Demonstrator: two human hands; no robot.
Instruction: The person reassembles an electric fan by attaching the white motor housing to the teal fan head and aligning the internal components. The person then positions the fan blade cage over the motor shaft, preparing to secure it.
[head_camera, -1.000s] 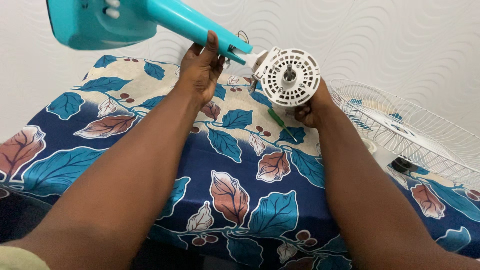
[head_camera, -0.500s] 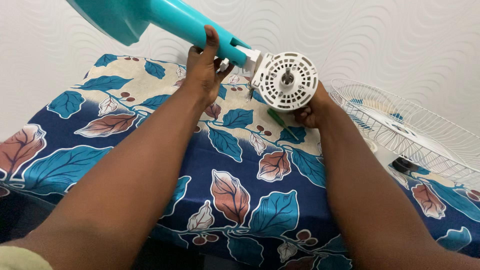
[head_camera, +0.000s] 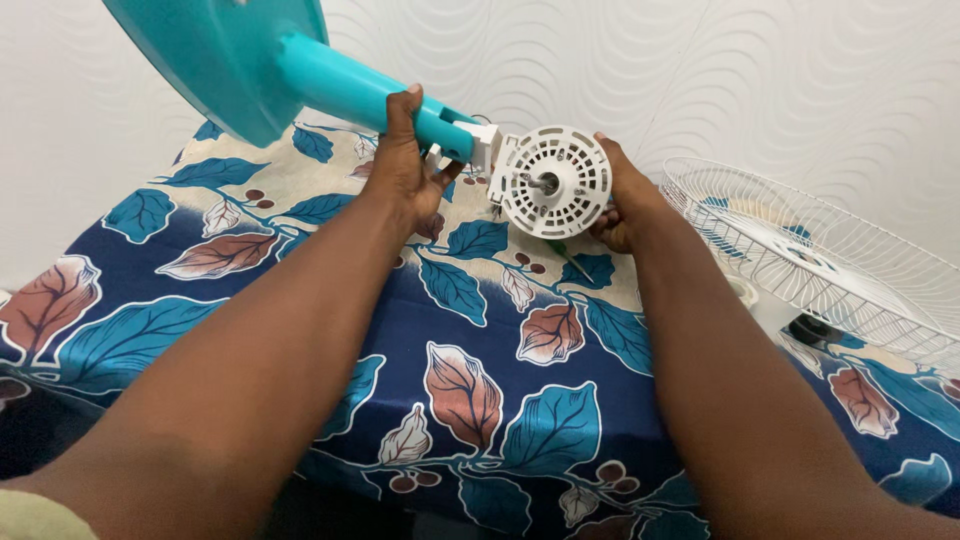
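Lowered and turned, teal stand (head_camera: 370, 92) — base cropped — gripped by left hand (head_camera: 405, 165); right hand (head_camera: 622, 195) clasps motor housing (head_camera: 555, 182).

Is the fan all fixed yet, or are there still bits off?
Not yet. Already off: the wire guard lies on the cloth-covered table. In hand: the left hand grips the teal stand and the right hand holds the bare white motor. No blades are on its shaft.
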